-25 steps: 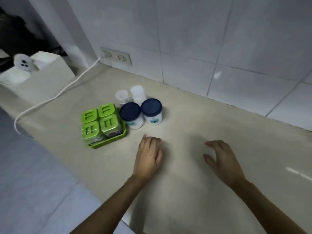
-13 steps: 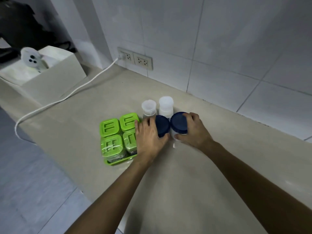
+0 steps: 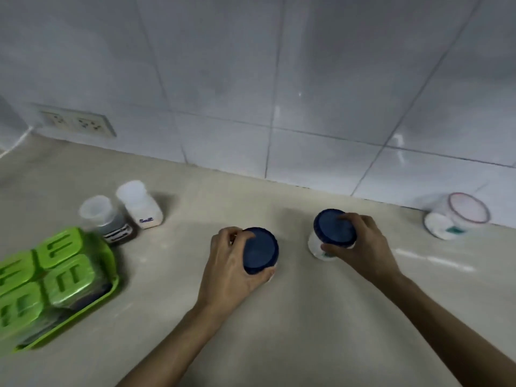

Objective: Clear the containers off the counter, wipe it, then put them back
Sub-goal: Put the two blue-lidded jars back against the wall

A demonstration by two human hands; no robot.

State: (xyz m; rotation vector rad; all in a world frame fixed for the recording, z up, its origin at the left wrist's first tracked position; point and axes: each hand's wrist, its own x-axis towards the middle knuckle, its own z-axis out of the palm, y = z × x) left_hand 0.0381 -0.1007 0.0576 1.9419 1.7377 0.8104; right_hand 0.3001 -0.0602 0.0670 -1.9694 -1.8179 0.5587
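1 head-worn wide-angle view, angled forward and down, close over the counter (image 3: 279, 331) and tiled wall (image 3: 251, 79).

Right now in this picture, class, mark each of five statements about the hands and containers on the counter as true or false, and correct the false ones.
1. Each hand grips a jar with a dark blue lid. True: the left hand holds one blue-lidded jar and the right hand holds the other blue-lidded jar.
2. The green tray holds red-lidded boxes. False: its boxes have green lids.
3. A white bottle labelled Salt stands near the wall. True.
4. The container with the pink-rimmed lid sits left of the tray. False: it is far right, by the wall.
5. The two held jars touch each other. False: bare counter shows between them.
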